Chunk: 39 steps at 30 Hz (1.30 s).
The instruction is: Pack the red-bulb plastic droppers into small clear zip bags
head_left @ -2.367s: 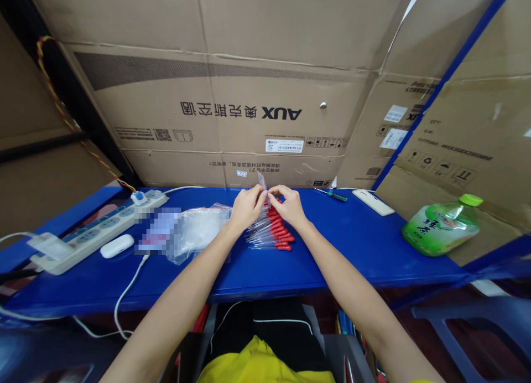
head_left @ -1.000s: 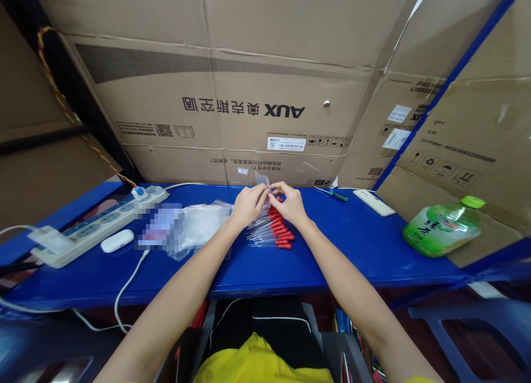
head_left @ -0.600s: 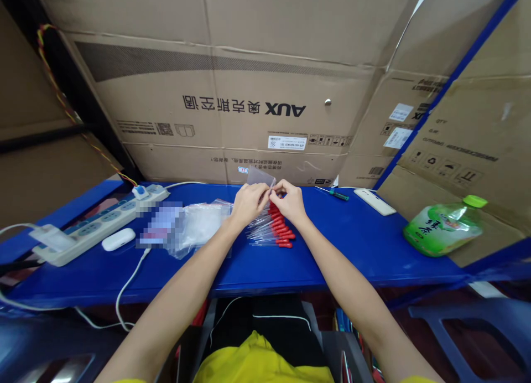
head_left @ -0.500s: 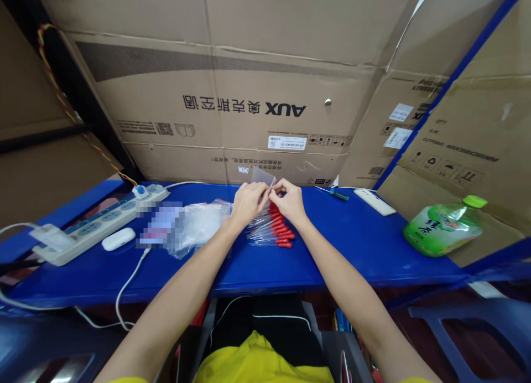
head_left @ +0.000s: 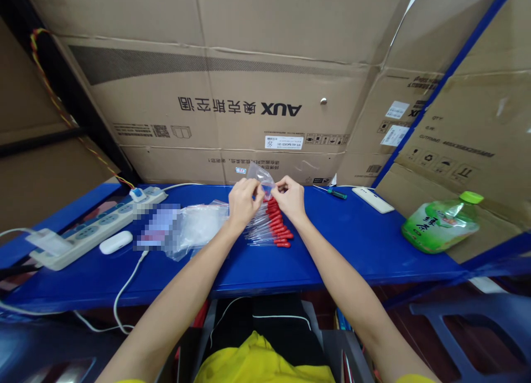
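Observation:
A clear plastic bag (head_left: pixel 259 174) is held up between my two hands above the back of the blue table. My left hand (head_left: pixel 244 199) pinches its left edge, and my right hand (head_left: pixel 291 197) pinches the right edge. Below and between them lies a row of thin, clear-shafted pieces with red ends (head_left: pixel 280 228), the red parts pointing right. I cannot make out their exact kind. Left of my left hand sits a stack of clear plastic bags (head_left: pixel 203 223).
A white power strip (head_left: pixel 103 225) and a white earbud case (head_left: pixel 116 242) are at the left. To the right are a screwdriver (head_left: pixel 335 193), a white phone-like slab (head_left: pixel 372 199) and a green tea bottle (head_left: pixel 442 225). Cardboard (head_left: pixel 232 128) walls the back.
My hands have moved slightly apart, and the bag between them shows wider and more opened out. The whole view has shifted a little.

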Motion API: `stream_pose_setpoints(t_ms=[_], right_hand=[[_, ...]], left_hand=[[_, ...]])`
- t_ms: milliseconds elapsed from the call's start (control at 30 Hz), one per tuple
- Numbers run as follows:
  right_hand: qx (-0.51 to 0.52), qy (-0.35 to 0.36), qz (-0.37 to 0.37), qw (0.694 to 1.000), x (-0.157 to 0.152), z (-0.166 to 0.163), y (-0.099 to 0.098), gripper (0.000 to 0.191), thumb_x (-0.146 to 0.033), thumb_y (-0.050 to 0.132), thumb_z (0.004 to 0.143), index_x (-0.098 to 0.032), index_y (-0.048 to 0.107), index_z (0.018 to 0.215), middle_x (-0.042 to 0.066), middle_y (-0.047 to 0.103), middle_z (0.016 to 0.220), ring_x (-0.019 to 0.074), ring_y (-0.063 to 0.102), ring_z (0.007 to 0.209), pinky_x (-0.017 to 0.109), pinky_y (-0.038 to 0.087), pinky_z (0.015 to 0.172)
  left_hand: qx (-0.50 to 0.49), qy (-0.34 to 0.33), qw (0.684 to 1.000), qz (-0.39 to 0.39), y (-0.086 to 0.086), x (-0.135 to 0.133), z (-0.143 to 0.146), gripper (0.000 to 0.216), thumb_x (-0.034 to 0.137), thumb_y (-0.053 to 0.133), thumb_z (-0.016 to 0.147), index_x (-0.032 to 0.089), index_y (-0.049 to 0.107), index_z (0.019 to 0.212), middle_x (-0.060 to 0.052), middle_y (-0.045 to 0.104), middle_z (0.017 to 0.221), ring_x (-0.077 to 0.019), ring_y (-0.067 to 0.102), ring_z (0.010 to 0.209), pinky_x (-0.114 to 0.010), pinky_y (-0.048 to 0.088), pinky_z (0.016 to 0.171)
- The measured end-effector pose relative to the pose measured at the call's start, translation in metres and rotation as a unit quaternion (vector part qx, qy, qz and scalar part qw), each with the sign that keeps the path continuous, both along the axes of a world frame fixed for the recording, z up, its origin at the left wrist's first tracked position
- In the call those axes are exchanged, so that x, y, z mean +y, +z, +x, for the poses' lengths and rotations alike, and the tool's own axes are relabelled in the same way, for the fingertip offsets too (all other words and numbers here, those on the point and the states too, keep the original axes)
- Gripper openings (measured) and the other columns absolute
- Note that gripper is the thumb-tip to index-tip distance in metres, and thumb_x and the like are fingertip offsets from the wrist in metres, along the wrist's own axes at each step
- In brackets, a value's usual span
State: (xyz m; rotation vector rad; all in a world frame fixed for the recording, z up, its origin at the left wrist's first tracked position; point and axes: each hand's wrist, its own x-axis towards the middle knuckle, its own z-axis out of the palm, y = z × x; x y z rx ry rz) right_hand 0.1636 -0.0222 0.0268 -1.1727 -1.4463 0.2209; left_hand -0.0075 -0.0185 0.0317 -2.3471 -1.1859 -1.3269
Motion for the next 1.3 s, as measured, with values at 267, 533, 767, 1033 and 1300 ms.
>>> stream_pose_setpoints(t_ms=[267, 533, 767, 1033, 1300], right_hand=[[-0.033, 0.034, 0.035, 0.998, -0.003, 0.009, 0.001, 0.010, -0.033, 0.062, 0.089, -0.023, 0.062, 0.090, -0.001, 0.070, 0.078, 0.0157, 0.061, 0.065, 0.028, 0.050, 0.068], [-0.076, 0.031, 0.008, 0.997, -0.002, 0.000, -0.006, 0.018, -0.043, 0.062, 0.096, -0.025, 0.063, 0.098, 0.001, 0.075, 0.083, 0.0187, 0.067, 0.067, 0.030, 0.051, 0.069], [-0.076, 0.020, 0.009, 0.997, 0.000, 0.006, -0.008, 0.011, -0.032, 0.059, 0.094, -0.026, 0.067, 0.100, 0.002, 0.079, 0.086, 0.0216, 0.073, 0.074, 0.031, 0.053, 0.072], [-0.080, 0.004, 0.000, 0.997, -0.004, 0.002, -0.003, 0.014, -0.033, 0.063, 0.092, -0.026, 0.066, 0.105, 0.002, 0.078, 0.088, 0.0230, 0.073, 0.077, 0.034, 0.056, 0.080], [-0.008, 0.028, 0.003, 1.000, -0.002, 0.008, -0.004, 0.037, -0.013, 0.059, 0.078, -0.024, 0.065, 0.113, 0.005, 0.079, 0.102, 0.0229, 0.076, 0.093, 0.034, 0.059, 0.086]], left_hand=[[0.010, -0.014, 1.000, 0.004, -0.002, 0.005, -0.003, 0.021, 0.030, 0.051, 0.104, 0.022, 0.060, 0.087, -0.003, 0.066, 0.078, -0.0211, 0.059, 0.076, -0.037, 0.038, 0.075], [0.069, -0.026, 0.997, -0.009, 0.001, -0.001, -0.001, 0.025, 0.031, 0.047, 0.106, 0.022, 0.061, 0.087, -0.005, 0.068, 0.080, -0.0223, 0.061, 0.080, -0.038, 0.037, 0.077], [0.067, -0.055, 0.996, -0.036, 0.001, -0.003, 0.001, 0.012, 0.029, 0.056, 0.100, 0.023, 0.060, 0.089, -0.003, 0.071, 0.084, -0.0218, 0.064, 0.082, -0.037, 0.037, 0.077], [0.096, -0.059, 0.993, -0.017, 0.003, -0.007, 0.004, 0.018, 0.029, 0.051, 0.102, 0.022, 0.059, 0.088, -0.006, 0.069, 0.083, -0.0231, 0.063, 0.082, -0.039, 0.037, 0.077], [0.125, -0.100, 0.987, 0.004, 0.006, -0.013, 0.009, 0.025, 0.029, 0.043, 0.105, 0.022, 0.062, 0.091, -0.008, 0.071, 0.089, -0.0238, 0.063, 0.085, -0.040, 0.039, 0.080]])
